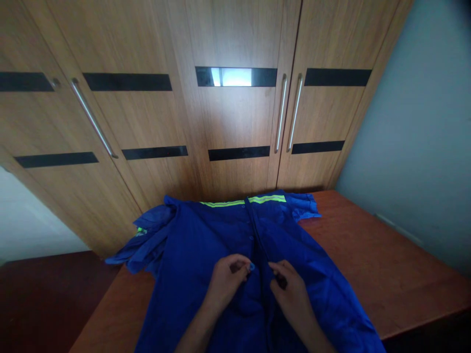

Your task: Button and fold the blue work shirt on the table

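Observation:
A blue garment (198, 255) with yellow-green reflective strips across its upper part lies spread on a reddish-brown table, its front opening running down the middle. My left hand (230, 277) pinches a small light-blue button (251, 267) at the left edge of the opening. Across the gap, my right hand (289, 284) grips the garment's other front edge between thumb and fingers. More buttons show further up along the opening. Both sleeves stick out at the sides, the left one crumpled.
Behind the table (353, 245) stands a wooden wardrobe (235, 117) with metal handles and dark strips. A pale wall (415, 147) rises on the right. The floor shows dark red at the lower left.

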Demonstrator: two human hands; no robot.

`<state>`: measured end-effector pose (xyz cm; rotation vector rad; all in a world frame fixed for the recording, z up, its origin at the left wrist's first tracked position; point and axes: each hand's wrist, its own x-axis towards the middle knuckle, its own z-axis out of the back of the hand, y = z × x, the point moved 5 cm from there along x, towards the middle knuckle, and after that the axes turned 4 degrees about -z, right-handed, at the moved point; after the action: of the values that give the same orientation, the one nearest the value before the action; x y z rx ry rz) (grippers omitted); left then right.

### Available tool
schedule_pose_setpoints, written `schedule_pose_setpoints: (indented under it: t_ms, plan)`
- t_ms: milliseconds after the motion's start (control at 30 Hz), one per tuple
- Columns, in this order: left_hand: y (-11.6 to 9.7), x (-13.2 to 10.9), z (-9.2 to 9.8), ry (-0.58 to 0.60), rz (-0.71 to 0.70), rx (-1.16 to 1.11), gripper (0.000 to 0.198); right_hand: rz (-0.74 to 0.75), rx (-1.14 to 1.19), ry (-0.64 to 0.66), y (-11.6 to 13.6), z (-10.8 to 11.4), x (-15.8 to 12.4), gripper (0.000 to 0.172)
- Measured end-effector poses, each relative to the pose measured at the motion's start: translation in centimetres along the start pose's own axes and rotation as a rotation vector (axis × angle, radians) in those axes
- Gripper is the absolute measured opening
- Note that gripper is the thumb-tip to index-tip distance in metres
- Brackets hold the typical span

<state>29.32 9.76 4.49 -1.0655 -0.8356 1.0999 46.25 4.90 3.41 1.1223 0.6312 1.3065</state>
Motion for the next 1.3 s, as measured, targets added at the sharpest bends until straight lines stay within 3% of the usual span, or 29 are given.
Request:
schedule_pose_setpoints:
  t_ms: [133, 233, 467, 567, 800, 967, 1300]
  plan:
    - [-0.3, -0.2, 0.1, -0.075, 0.025, -0.035, 0.021, -0.012, 0.099, -0.009, 0.6, 0.2, 0.1, 0.026]
    - [-1.1, -0.6, 0.1, -0.088, -0.012, 0.063, 0.015, -0.037, 0.134, 0.008, 0.7, 0.5, 0.3, 0.028]
    - [-3.6, -2.0, -0.9, -0.091, -0.114, 0.76, 0.015, -0.085, 0.159, 0.06, 1.0, 0.7, 0.6, 0.033]
    - [-4.0, -2.4, -1.8, -0.085, -0.128, 0.938, 0.016, -0.055, 0.138, 0.058, 1.3, 0.5, 0.5, 0.033]
    - [-4.0, -2.8, -1.6, -0.155, -0.226, 0.687, 0.015, -0.015, 0.109, 0.073, 1.3, -0.1, 0.1, 0.035]
    - [-2.6, -2.9, -1.7, -0.131, -0.155, 0.531, 0.013, -0.009, 0.141, 0.107, 1.0, -0.6, 0.1, 0.037]
    - [-1.6, -2.8, -2.2, -0.149, -0.19, 0.456, 0.014, -0.005, 0.107, 0.174, 1.2, -0.7, 0.0, 0.036]
